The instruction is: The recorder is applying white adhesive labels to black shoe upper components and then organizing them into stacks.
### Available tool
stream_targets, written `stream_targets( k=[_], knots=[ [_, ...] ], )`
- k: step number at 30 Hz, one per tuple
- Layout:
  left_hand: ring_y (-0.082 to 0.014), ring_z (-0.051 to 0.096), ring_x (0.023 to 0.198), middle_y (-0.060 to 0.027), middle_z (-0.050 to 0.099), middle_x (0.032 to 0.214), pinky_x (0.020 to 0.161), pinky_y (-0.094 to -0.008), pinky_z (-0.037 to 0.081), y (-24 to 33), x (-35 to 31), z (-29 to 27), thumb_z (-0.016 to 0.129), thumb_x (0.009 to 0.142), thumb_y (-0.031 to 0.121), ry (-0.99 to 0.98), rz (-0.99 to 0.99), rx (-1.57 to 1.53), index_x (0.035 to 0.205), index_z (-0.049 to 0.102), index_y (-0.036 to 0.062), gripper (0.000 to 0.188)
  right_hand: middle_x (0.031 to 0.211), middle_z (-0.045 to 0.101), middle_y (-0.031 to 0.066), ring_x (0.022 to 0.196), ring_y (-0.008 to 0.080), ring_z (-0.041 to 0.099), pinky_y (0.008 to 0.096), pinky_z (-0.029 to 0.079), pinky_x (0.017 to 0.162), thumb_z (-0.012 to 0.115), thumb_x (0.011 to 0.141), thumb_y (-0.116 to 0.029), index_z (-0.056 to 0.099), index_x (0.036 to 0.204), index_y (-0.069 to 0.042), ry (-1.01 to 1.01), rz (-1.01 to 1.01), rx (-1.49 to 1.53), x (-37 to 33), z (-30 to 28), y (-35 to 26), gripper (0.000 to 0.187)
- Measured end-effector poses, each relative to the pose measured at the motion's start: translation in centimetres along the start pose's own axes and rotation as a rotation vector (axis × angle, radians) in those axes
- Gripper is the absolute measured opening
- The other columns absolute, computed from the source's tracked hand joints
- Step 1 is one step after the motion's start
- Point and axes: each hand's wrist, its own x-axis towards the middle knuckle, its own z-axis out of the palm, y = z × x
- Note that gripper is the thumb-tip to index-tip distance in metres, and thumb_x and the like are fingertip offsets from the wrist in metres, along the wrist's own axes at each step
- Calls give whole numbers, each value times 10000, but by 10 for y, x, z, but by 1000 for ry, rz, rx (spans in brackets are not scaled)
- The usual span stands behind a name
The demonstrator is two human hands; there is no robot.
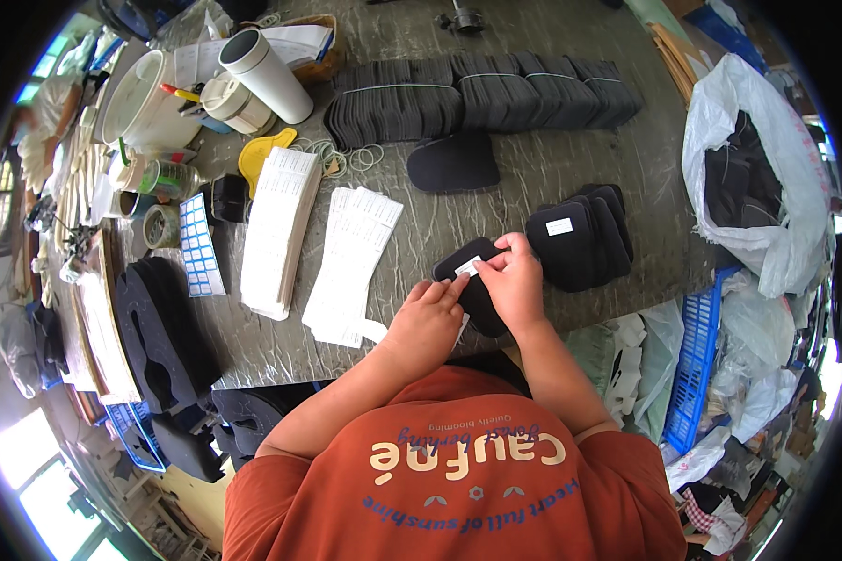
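Note:
A black rounded pad (480,304) lies at the table's near edge in front of me, with a small white label (468,268) near its upper end. My right hand (515,285) pinches the label's right end between thumb and fingertips. My left hand (428,316) rests over the pad's left side, its index fingertip at the label's left end and its other fingers curled. White paper shows on both sides of this hand, seemingly a strip beneath it; the grip is partly hidden. Just right is a stack of black pads (580,245), its top one labelled.
White printed label sheets (351,266) and a thick stack of paper strips (279,234) lie to the left. Banded rows of black pads (393,101) and a single pad (454,162) lie farther back. A tumbler (267,77) stands back left; a white sack (748,187) is at right.

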Motion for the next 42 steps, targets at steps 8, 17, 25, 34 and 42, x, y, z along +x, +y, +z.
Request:
stream_targets(
  k=[8, 17, 25, 34, 42],
  knots=[
    [-278, 502, 1124, -170, 451, 1406, 1034, -410, 367, 0, 0, 2, 579, 855, 169, 10, -9, 26, 958, 638, -24, 226, 685, 635, 116, 647, 287, 642, 406, 497, 617, 777, 716, -99, 517, 947, -25, -46, -17, -286, 13, -11, -16, 356],
    [-313, 482, 1169, -139, 463, 1410, 999, -410, 407, -13, 10, -14, 626, 827, 124, -1, -27, -285, 867, 621, -22, 151, 665, 582, 150, 605, 340, 580, 423, 459, 575, 726, 766, -69, 526, 816, -31, 108, -321, -180, 12, -7, 9, 210],
    [-333, 435, 1260, -155, 525, 1341, 1014, -405, 401, -22, -6, 3, 633, 829, 79, 116, -38, -420, 800, 595, -23, 113, 752, 563, 148, 682, 313, 533, 389, 460, 657, 678, 812, -39, 504, 891, -34, 260, -214, -309, 32, -86, 5, 191],
    [-225, 509, 491, -153, 540, 551, 507, -372, 424, -9, 13, 8, 614, 919, 207, 654, -671, -846, 645, 565, 0, 347, 970, 643, 60, 885, 105, 599, 282, 487, 783, 775, 712, -17, 531, 1082, -3, -368, -57, 312, -47, -22, -39, 443],
    [-77, 605, 751, -47, 685, 840, 688, -225, 485, -30, 7, -28, 720, 827, 79, 284, -553, -1336, 912, 648, -15, 146, 806, 662, 50, 738, 80, 604, 256, 496, 659, 707, 782, 17, 590, 951, 11, -357, -4, 408, -37, -25, -36, 205]
  ],
)
